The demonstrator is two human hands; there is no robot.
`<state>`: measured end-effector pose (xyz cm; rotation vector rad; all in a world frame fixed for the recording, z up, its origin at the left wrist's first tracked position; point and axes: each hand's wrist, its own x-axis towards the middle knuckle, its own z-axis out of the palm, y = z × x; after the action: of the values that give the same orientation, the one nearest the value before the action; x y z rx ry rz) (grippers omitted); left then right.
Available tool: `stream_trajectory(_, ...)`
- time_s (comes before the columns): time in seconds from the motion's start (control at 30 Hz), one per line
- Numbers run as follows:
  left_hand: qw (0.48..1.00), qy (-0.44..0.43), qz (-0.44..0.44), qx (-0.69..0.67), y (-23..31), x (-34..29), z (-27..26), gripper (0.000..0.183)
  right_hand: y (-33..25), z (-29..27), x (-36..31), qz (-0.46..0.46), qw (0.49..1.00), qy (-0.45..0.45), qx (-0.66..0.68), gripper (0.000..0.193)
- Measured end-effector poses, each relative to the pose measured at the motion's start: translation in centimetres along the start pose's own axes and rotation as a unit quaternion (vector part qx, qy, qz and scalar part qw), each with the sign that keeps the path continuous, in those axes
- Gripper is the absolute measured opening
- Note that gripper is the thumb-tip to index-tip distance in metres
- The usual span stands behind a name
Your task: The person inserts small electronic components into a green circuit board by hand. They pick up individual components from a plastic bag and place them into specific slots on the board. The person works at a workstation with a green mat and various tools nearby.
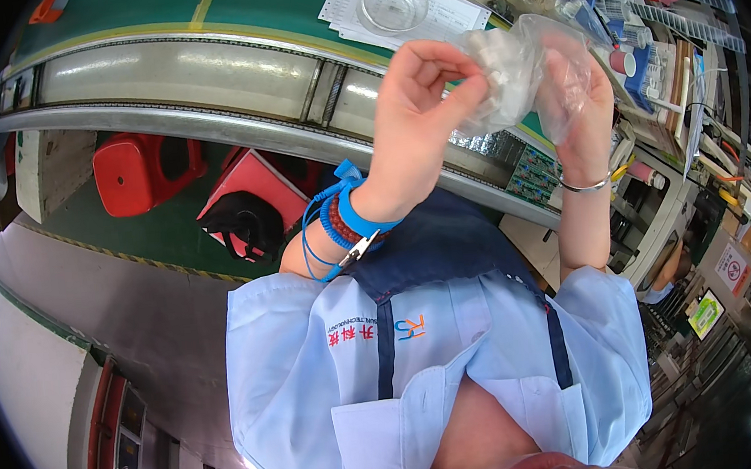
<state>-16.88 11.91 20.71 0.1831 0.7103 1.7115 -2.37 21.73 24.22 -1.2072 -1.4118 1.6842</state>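
Note:
Above the conveyor I hold up a clear plastic bag [505, 85] with whitish contents that I cannot make out. My left hand [431, 96], with a blue wrist strap [360, 207] and bead bracelets on its wrist, has its fingers closed in a pinch at the bag's left side. On the other side, my right hand [586, 113] grips the bag. Loose film covers part of its fingers, and a metal bangle [586, 185] circles that wrist.
Beyond the bag, a round clear dish [392, 4] sits on printed sheets [336, 10]. A metal conveyor rail [204, 115] crosses in front of me. Green circuit boards [535, 176] lie near my right forearm. A red stool [133, 173] and a black bag [245, 223] are at left.

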Motion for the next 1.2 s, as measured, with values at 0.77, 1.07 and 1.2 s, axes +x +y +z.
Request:
stream_trajectory(0.77, 0.999, 0.012, 0.046, 0.019, -1.6, 0.7, -0.8, 0.028, -1.4, -0.4, -0.9, -0.033, 0.949, -0.146, -0.279, 0.019)
stream_trajectory(1.07, 0.994, 0.033, 0.07, 0.077, -1.6, 0.9, -0.8, 0.023, 0.2, 0.4, -0.6, -0.019, 0.97, -0.09, -0.225, 0.015)
stream_trajectory(1.2, 0.984, 0.049, 0.129, 0.113, -2.4, 1.4, -1.2, 0.021, 1.1, 0.8, -0.5, -0.042, 0.964, -0.084, -0.25, 0.015)
